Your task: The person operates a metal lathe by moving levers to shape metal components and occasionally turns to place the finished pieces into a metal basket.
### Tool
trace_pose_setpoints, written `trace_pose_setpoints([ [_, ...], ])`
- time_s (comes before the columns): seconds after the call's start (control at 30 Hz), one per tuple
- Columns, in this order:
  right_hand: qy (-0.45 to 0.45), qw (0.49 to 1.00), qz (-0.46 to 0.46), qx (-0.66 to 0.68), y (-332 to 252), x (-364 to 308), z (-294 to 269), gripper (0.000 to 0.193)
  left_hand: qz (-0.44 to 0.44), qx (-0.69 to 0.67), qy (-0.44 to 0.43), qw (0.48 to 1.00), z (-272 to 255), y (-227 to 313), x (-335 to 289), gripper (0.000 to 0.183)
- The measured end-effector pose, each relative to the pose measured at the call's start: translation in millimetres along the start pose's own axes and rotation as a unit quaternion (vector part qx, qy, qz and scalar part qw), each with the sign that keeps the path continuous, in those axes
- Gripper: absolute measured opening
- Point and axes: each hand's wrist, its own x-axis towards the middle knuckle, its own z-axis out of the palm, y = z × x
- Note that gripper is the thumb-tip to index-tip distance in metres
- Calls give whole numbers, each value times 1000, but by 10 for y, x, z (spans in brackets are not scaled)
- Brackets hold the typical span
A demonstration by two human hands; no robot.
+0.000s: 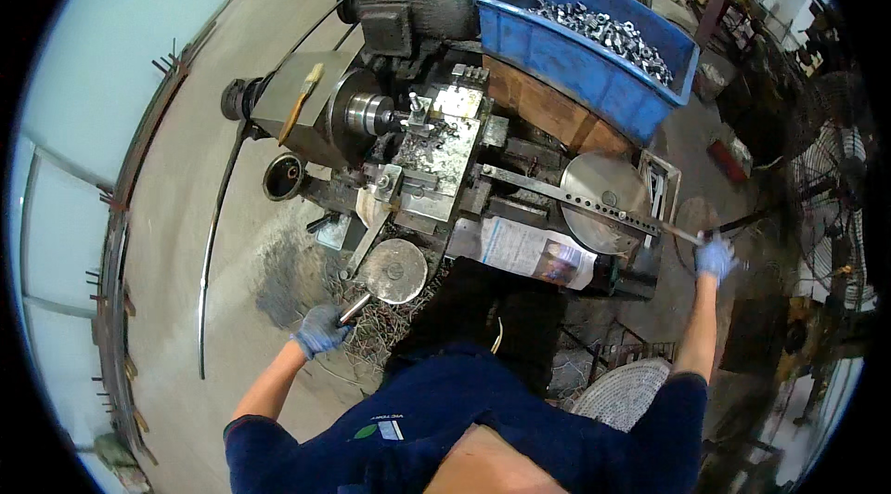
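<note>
My left hand [322, 331], in a grey-blue glove, is closed around the short handle [354, 309] below a small round metal disc [393, 271]. Far out to the right, my gloved right hand [715, 258] grips the end of a long lever bar [580, 200] with a row of holes, which passes over a larger metal disc [614, 180]. Between my hands stands a small lathe. Its round chuck [365, 113] faces a tool post [418, 111] on a slide strewn with metal chips. Whether the chuck holds a workpiece is too small to tell.
A blue bin [571, 53] of small metal parts rests on a wooden block at the back right, beside a motor [418, 2]. A brush [302, 102] lies on the headstock. Printed paper [534, 253] covers the near side. Metal shavings [357, 336] litter the floor.
</note>
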Motion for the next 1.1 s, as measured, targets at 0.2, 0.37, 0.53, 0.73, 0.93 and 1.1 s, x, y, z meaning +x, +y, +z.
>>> trace_pose_setpoints([
  [0.2, 26, 991, -118, -61, -665, 313, 275, 67, -34, -307, -150, 939, -414, 63, 108, 45],
  [0.37, 44, 980, -179, 80, -621, -831, 229, 70, -80, -319, 128, 936, -340, -921, 723, 48],
  [0.53, -36, 975, -102, 194, -359, -1786, 168, 53, -121, 66, 181, 974, -513, -1658, 1457, 52],
  [0.73, -122, 950, -50, 284, -230, -2118, 225, 43, -242, 21, 150, 958, -106, -1512, 1989, 44],
  [0.93, -35, 941, -166, 291, -578, -1866, -259, 30, -159, 5, 176, 971, 306, -1762, 2060, 43],
  [1.1, -28, 872, -276, 404, -1822, -1413, -1453, 26, -183, 109, 138, 967, 176, -1998, 1895, 38],
])
